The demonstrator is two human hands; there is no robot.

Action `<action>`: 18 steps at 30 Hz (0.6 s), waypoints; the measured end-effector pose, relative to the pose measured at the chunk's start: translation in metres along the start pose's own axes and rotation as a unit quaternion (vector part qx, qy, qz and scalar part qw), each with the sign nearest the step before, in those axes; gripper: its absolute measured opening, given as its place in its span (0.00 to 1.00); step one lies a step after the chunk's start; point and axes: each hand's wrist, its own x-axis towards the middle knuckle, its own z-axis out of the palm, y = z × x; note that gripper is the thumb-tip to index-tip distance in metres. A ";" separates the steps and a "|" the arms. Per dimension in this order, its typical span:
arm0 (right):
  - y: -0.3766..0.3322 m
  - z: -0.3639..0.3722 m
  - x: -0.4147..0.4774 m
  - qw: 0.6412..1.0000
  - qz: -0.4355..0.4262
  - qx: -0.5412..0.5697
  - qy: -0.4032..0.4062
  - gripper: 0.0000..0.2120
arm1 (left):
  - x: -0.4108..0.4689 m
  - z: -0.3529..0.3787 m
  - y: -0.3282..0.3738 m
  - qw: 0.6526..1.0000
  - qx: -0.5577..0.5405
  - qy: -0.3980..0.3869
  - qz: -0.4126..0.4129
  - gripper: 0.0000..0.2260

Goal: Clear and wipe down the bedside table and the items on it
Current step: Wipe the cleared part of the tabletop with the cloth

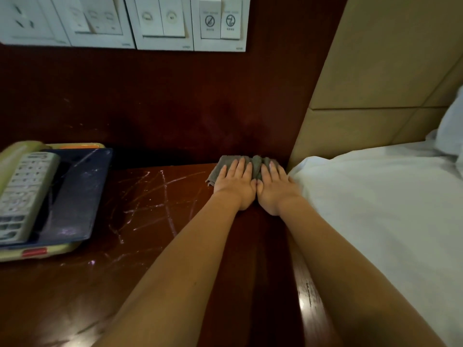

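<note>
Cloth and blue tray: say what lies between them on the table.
In the head view, only bare tabletop with whitish streaks lies between the cloth and the blue tray.

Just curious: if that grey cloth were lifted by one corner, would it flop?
Probably flop: the cloth bunches into folds between the left hand and right hand. Thin, so likely light. On the glossy table it should slide easily.
</note>
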 end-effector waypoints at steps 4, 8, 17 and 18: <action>-0.009 0.006 -0.034 1.000 0.001 -0.015 0.002 0.27 | -0.033 0.005 0.003 1.000 0.004 -0.007 -0.011 0.25; -0.019 0.015 -0.076 1.000 -0.003 -0.012 0.006 0.27 | -0.073 0.013 0.004 1.000 0.008 -0.017 -0.014 0.25; -0.043 0.036 -0.179 1.000 -0.006 -0.023 -0.020 0.28 | -0.179 0.036 0.005 0.999 0.003 -0.034 -0.013 0.25; -0.046 0.038 -0.188 0.999 -0.007 -0.024 -0.025 0.28 | -0.190 0.038 0.004 0.999 0.002 -0.035 -0.013 0.25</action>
